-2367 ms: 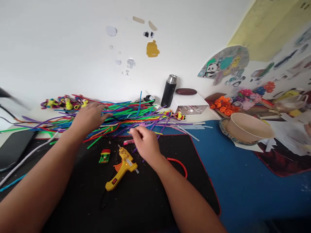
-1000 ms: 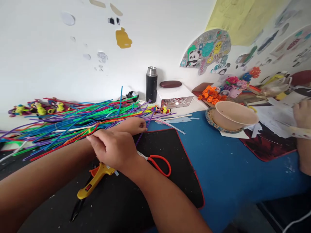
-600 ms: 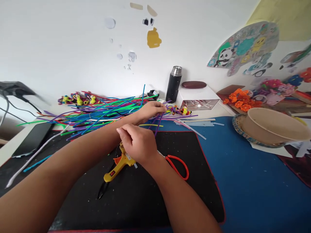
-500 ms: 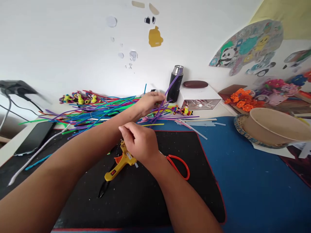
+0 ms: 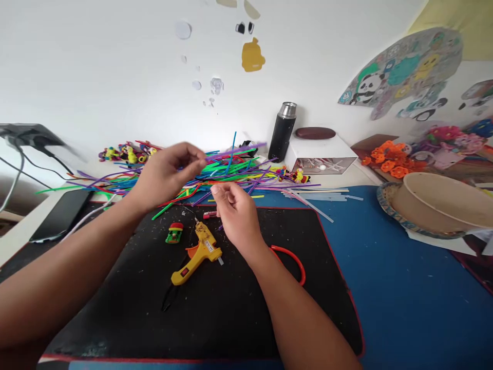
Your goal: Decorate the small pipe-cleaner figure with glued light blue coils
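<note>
My left hand (image 5: 169, 172) is raised over the left part of the mat, thumb and forefinger pinching a purple pipe cleaner (image 5: 234, 152) that points right and is blurred. My right hand (image 5: 239, 213) is closed above the mat's middle, thumb against curled fingers; what it holds, if anything, is hidden. A bit of purple shows beside its lower edge. Under the hands lies a yellow glue gun (image 5: 196, 257). Left of it sits a small green, red and yellow pipe-cleaner piece (image 5: 174, 233). A red-handled tool (image 5: 295, 259) is partly covered by my right forearm.
A heap of coloured pipe cleaners (image 5: 231, 169) spreads along the wall. Behind stand a black flask (image 5: 283, 133) and a white box (image 5: 327, 149). Glue sticks (image 5: 327, 196) lie on the blue cloth. A brown bowl (image 5: 447, 200) is right, a phone (image 5: 61, 216) left.
My left hand has drawn back left from the heap with the purple pipe cleaner, which swung from upright to nearly level. My right hand has turned and shifted slightly; the glue gun is now uncovered.
</note>
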### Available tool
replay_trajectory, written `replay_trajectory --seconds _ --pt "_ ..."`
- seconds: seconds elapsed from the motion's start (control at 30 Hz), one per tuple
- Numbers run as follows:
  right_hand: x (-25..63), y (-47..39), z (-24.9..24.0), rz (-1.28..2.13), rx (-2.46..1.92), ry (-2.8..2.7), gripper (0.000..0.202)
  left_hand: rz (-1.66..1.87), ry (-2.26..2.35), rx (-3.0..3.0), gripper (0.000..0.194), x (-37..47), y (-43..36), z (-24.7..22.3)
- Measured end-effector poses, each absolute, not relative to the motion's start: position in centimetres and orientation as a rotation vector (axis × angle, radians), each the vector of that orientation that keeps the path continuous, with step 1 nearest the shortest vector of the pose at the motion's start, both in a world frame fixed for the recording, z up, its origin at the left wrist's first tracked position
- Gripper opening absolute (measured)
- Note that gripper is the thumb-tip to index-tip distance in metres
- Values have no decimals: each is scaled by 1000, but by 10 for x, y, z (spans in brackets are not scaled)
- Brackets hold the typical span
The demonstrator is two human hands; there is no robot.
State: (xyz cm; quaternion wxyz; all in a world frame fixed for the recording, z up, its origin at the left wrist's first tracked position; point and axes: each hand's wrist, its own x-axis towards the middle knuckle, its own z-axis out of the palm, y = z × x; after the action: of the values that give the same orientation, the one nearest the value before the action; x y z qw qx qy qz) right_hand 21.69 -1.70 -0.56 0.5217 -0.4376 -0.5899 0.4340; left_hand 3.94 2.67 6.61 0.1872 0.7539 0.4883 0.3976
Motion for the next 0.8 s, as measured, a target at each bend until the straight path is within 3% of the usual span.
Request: replay_trajectory --seconds 0.2,0.47,0.8 --pt "213 -12 -17 1138 -1019 -1384 43 679 1418 2290 26 8 -9 36" --pt "214 -13 -23 1110 -1081 -1574 37 498 1285 2242 31 -4 -9 27" --pt "223 -7 -10 1372 -988 -1153 49 367 1417 2110 46 -60 7 40"
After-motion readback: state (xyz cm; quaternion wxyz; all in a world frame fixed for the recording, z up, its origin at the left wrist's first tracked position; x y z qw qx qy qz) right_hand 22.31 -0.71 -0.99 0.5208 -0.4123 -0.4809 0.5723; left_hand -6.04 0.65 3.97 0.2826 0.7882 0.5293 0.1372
